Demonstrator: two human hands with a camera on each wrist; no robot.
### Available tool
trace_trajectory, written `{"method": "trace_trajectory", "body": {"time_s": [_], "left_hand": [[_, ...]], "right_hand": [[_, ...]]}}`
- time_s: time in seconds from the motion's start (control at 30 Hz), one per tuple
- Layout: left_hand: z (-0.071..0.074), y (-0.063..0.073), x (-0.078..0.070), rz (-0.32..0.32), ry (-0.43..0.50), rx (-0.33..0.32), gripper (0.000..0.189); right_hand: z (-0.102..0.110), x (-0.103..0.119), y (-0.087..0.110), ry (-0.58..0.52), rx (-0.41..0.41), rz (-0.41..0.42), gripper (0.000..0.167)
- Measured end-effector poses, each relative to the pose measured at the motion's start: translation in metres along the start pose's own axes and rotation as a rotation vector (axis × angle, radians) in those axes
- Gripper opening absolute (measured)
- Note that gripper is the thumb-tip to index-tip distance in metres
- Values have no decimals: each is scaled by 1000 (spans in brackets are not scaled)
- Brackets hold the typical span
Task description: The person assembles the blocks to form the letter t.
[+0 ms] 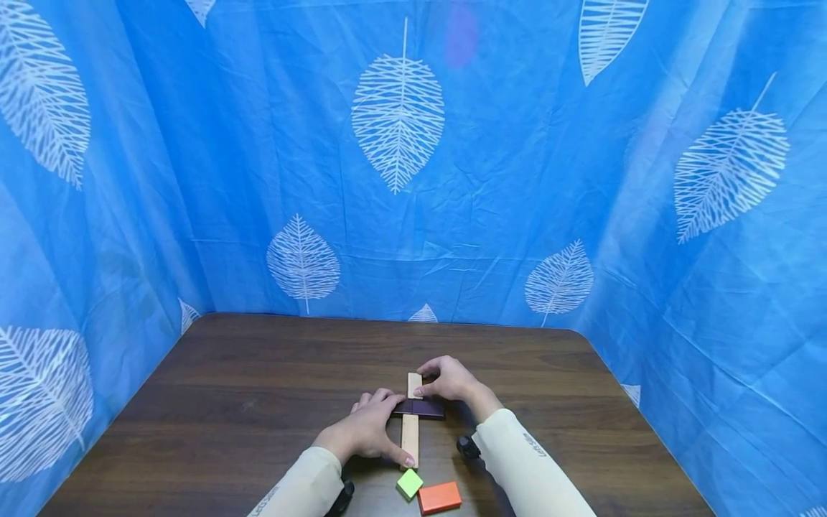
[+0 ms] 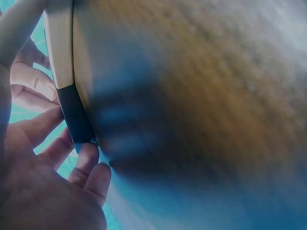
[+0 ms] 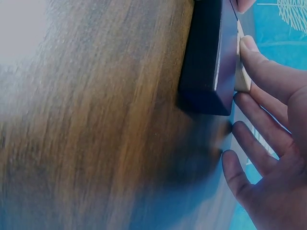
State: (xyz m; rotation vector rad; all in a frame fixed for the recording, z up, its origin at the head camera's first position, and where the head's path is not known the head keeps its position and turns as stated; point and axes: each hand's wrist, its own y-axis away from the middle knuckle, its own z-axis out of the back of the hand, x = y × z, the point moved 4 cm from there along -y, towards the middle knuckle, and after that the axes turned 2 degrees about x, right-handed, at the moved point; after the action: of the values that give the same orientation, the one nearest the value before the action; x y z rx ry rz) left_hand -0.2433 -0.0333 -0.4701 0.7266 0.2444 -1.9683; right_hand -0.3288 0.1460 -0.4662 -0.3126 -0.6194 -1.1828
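Observation:
Two pale wooden blocks and dark blocks lie flat on the table in a cross shape. My left hand [image 1: 371, 429] spreads beside it, thumb at the near end of the lower pale block [image 1: 410, 434], fingertips at the left dark block [image 1: 403, 408]. In the left wrist view the fingers touch the end of that dark block [image 2: 76, 115]. With thumb and index finger, my right hand [image 1: 454, 380] pinches the upper pale block [image 1: 415, 385], just beyond the right dark block [image 1: 431, 410]. The right wrist view shows its thumb on the pale block [image 3: 243, 81], partly hidden behind the dark block.
A green block [image 1: 410, 485] sits near the lower pale block, with an orange-red block [image 1: 440, 497] to its right. The brown wood-grain table [image 1: 271, 380] extends around the hands. Blue leaf-patterned curtains [image 1: 452, 215] surround its back and sides.

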Motion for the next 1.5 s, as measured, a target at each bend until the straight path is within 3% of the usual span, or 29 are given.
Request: {"method": "trace_trajectory", "body": {"time_s": [1.23,1.5], "left_hand": [[-1,0,-1,7,-3,-4,109],[3,0,-4,10,-17,29,113]], "right_hand": [[-5,5,2,0,10,12,44],[-7,4,3,-1,17,25,44]]}}
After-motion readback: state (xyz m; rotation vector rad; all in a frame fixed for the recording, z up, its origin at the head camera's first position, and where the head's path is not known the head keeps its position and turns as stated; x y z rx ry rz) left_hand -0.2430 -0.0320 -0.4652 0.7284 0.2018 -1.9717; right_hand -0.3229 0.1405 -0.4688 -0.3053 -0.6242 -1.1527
